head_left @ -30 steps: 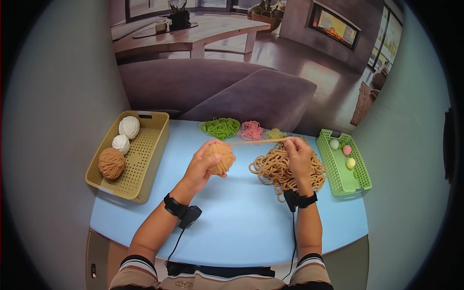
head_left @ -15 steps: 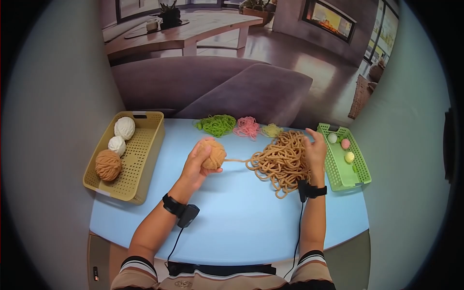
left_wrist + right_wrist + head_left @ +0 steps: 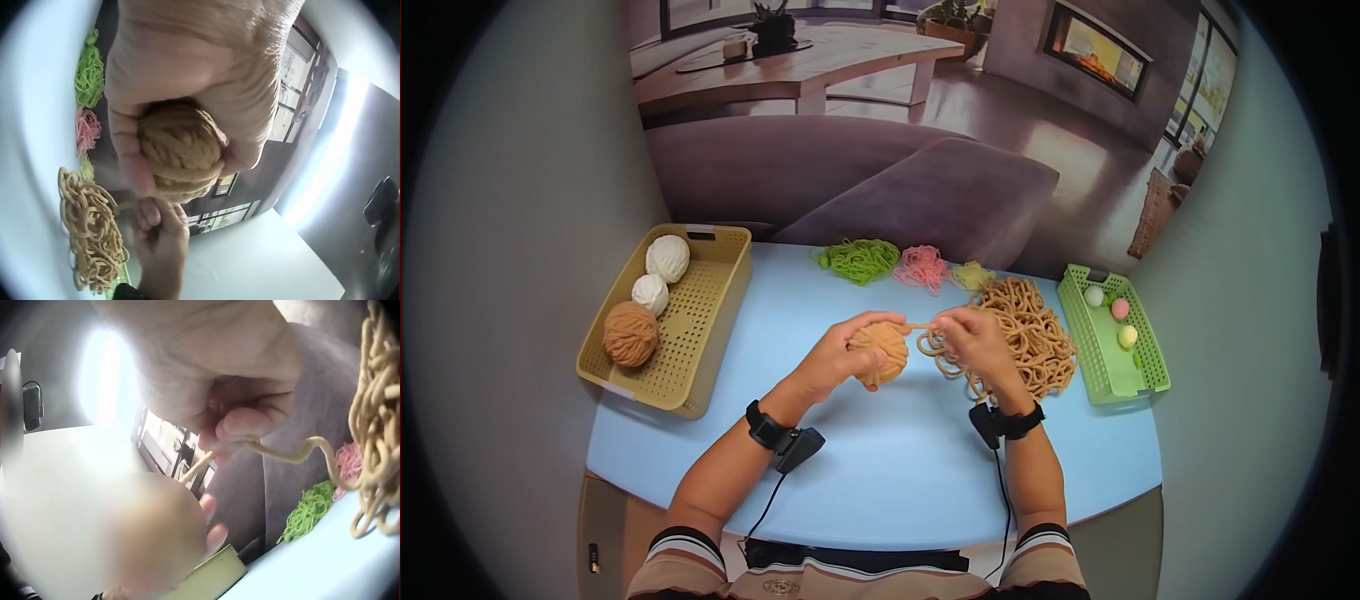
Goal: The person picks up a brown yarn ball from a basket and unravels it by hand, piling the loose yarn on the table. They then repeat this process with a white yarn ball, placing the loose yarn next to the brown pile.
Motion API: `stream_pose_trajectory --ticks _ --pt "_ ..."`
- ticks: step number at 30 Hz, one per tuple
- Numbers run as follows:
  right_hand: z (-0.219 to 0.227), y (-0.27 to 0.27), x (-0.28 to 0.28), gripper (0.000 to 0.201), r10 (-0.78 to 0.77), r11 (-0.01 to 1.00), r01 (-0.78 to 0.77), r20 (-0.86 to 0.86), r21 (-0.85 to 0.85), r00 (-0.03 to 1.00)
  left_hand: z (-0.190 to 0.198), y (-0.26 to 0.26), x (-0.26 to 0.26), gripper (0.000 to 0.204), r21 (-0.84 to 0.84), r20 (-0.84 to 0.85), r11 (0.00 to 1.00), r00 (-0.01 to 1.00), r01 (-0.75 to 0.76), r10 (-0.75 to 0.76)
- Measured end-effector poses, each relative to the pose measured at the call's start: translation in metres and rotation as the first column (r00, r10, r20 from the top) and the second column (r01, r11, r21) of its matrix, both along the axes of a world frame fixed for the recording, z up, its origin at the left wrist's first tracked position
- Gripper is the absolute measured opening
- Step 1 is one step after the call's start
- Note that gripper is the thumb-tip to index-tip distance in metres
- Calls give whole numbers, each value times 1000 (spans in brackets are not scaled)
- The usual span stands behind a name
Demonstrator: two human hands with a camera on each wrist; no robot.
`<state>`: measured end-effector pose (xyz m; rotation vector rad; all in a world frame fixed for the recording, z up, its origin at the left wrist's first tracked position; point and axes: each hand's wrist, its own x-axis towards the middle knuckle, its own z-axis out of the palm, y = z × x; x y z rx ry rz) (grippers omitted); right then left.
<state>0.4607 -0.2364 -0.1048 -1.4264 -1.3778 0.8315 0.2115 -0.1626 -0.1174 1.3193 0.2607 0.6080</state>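
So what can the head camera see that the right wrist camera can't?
Only the head view shows the two white balls, the darker brown ball, the pale yellow yarn and the green basket.

Only the right wrist view shows a bright light.

Both show the left hand holding the tan ball, the right hand pinching its strand, the tan pile, green yarn and pink yarn.

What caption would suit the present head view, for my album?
Left hand holds a tan ball; right hand pinches its strand beside the loose pile.
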Motion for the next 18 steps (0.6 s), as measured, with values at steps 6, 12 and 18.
stream_pose_trajectory --ticks 6,12,18 --pt "22 -11 35 19 -300 882 309 -81 354 950 -20 14 0 48 -161 -143 976 982 -146 123" --pt "34 -21 73 18 -467 783 451 -74 429 881 -24 30 -7 45 -412 121 875 936 -254 329" --pt "-8 2 82 26 -529 786 182 490 591 693 -18 21 -5 48 -367 192 923 961 -119 200"
